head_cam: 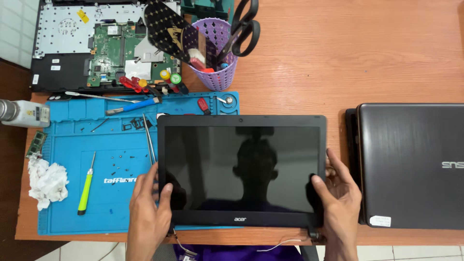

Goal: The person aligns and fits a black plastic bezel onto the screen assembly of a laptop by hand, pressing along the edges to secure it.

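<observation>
Both hands grip the laptop screen panel point(241, 170) (dark glass) — edges only.

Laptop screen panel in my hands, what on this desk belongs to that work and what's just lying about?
In hand:
laptop screen panel, held by left hand and right hand
blue repair mat
opened laptop base
green screwdriver
tweezers

Lying about:
closed laptop
scissors
purple basket
crumpled tissue

The laptop screen point(241, 169) is black and shiny (dark all over). The mat point(72, 145) is bright blue. The screwdriver point(85, 188) is lime green. The basket point(217, 63) is purple with holes. The counter point(362, 53) is orange-brown wood. The closed laptop point(411, 164) is dark grey.
</observation>
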